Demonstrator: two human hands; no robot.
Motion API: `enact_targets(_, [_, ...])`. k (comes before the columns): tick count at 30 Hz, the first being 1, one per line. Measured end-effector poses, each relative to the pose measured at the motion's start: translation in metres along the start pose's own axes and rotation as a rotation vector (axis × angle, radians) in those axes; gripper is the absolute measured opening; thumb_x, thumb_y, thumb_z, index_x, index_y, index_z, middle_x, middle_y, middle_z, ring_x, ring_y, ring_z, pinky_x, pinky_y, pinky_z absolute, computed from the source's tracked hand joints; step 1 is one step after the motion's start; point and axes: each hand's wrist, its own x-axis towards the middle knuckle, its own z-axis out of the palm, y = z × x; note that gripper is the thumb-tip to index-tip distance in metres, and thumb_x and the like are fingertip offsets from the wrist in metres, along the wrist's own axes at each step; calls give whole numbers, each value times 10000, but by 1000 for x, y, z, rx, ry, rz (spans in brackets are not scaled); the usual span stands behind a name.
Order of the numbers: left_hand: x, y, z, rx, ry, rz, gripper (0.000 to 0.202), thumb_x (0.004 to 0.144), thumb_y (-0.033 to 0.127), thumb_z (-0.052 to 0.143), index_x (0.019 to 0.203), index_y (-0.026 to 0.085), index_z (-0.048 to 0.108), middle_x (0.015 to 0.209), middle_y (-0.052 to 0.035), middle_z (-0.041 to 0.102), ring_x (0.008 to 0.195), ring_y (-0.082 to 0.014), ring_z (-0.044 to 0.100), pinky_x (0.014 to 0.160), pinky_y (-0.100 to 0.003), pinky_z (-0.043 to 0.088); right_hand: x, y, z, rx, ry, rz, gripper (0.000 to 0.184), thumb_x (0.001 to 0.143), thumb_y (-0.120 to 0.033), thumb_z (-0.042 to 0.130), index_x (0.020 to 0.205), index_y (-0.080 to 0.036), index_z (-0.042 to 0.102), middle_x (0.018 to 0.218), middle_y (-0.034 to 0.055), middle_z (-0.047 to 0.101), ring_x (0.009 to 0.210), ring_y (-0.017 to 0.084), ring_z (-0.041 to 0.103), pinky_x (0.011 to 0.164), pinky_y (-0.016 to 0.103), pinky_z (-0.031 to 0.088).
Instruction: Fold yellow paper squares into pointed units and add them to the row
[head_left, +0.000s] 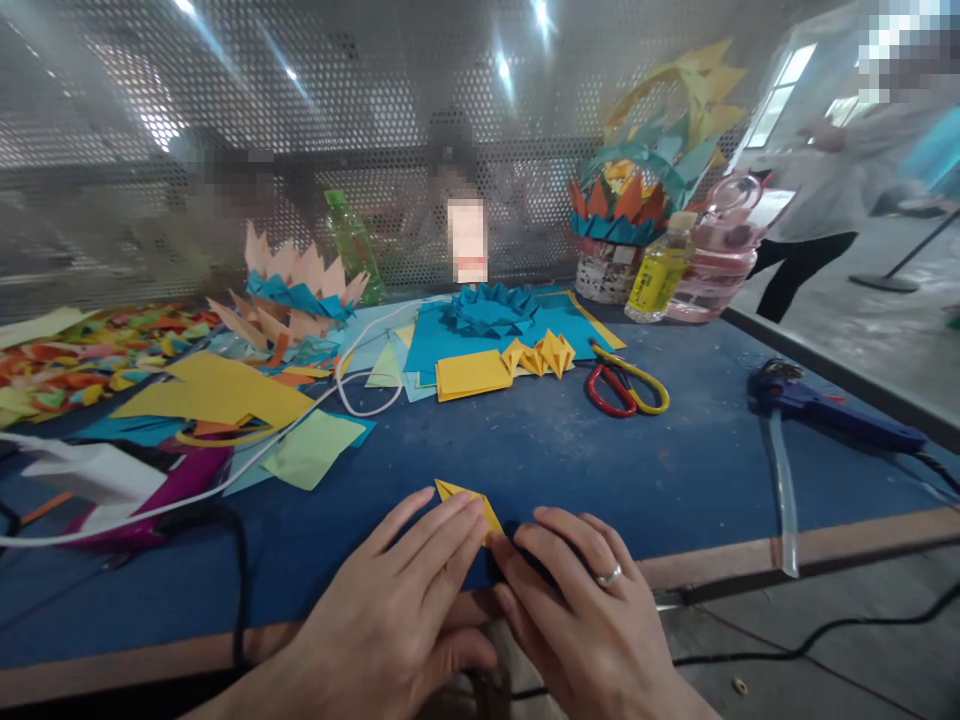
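A small folded piece of yellow paper lies on the blue tabletop near the front edge, its pointed corner turned up and left. My left hand covers much of it, fingers close together and pressing it down, while the thumb hangs lower by the table edge. At the paper's right corner are the curled fingertips of my right hand, which wears a ring. What lies under the fingers is hidden. Beyond both hands are a stack of yellow paper rectangles and a row of folded yellow points.
Scissors and a glue gun lie to the right. Loose paper sheets, a white cable and a purple tool crowd the left. A blue paper ring, paper flowers and bottles stand farther back.
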Motion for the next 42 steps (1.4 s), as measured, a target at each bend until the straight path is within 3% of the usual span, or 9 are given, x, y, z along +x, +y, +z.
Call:
enact_targets(3, [2, 2, 1, 18, 27, 1, 470, 1058, 430, 405, 1341, 81, 541, 1360, -107, 629, 1344, -247, 475, 1224, -397, 186, 0, 3, -3, 35, 91, -21, 227, 1012, -228, 514, 1043, -216, 739, 897, -19, 773, 959, 165, 668, 915, 315, 444])
enact_targets(7, [1, 3, 1, 34, 29, 5, 457, 1058, 413, 409, 1328, 72, 550, 1360, -113, 629, 1336, -258, 483, 1217, -407, 202, -1, 7, -6, 49, 73, -69, 164, 935, -175, 624, 1043, -187, 746, 883, -18, 781, 912, 166, 700, 864, 291, 519])
enact_targets(11, [1, 4, 0, 69, 55, 12, 448, 1055, 401, 420, 1309, 61, 563, 1339, -110, 643, 1318, -245, 506, 1218, -390, 213, -5, 9, -3, 82, 165, -82, 150, 919, -138, 623, 988, -146, 756, 823, 8, 759, 861, 168, 689, 830, 285, 542])
enact_targets(15, [2, 5, 0, 81, 56, 3, 447, 1045, 388, 437, 1333, 64, 544, 1348, -111, 635, 1319, -241, 507, 1209, -382, 250, -8, 9, -5, 157, 152, -85, 152, 910, -83, 600, 922, -126, 745, 798, 28, 731, 890, 165, 671, 834, 265, 548])
enact_targets(21, [7, 5, -5, 103, 66, 16, 391, 1041, 326, 431, 1280, 50, 572, 1294, -115, 668, 1268, -243, 551, 1166, -373, 312, -2, 3, -3, 35, 134, -45, 218, 988, -233, 528, 1049, -202, 735, 976, 18, 767, 965, 188, 674, 933, 335, 453])
enact_targets(29, [7, 3, -12, 227, -56, 90, 479, 1027, 404, 436, 1298, 31, 562, 1380, -145, 613, 1328, -282, 511, 1115, -389, 397, 0, 3, 13, 39, 115, -64, 246, 1010, -249, 481, 1000, -201, 722, 1002, -16, 781, 1001, 183, 677, 947, 320, 408])
enact_targets(34, [12, -1, -11, 240, -190, 129, 564, 972, 514, 524, 1264, 39, 604, 1354, -190, 622, 1269, -364, 572, 1021, -516, 487, 0, 2, 14, 40, 136, -73, 240, 1002, -217, 483, 1019, -195, 722, 1014, -25, 788, 974, 179, 700, 916, 307, 430])
enact_targets(38, [19, 1, -17, 221, -255, 139, 625, 991, 586, 444, 1223, 36, 629, 1367, -222, 600, 1312, -369, 535, 1090, -541, 429, 0, 3, 15, 32, 150, -68, 239, 998, -193, 489, 1010, -207, 727, 983, -37, 794, 929, 170, 713, 894, 304, 432])
enact_targets(42, [21, 3, -20, 143, -274, 57, 733, 973, 625, 457, 1333, -8, 537, 1396, -236, 570, 1335, -358, 512, 1138, -503, 384, 1, 3, 16, 20, 165, -66, 253, 1008, -199, 474, 1002, -206, 727, 966, -30, 796, 919, 169, 711, 887, 309, 426])
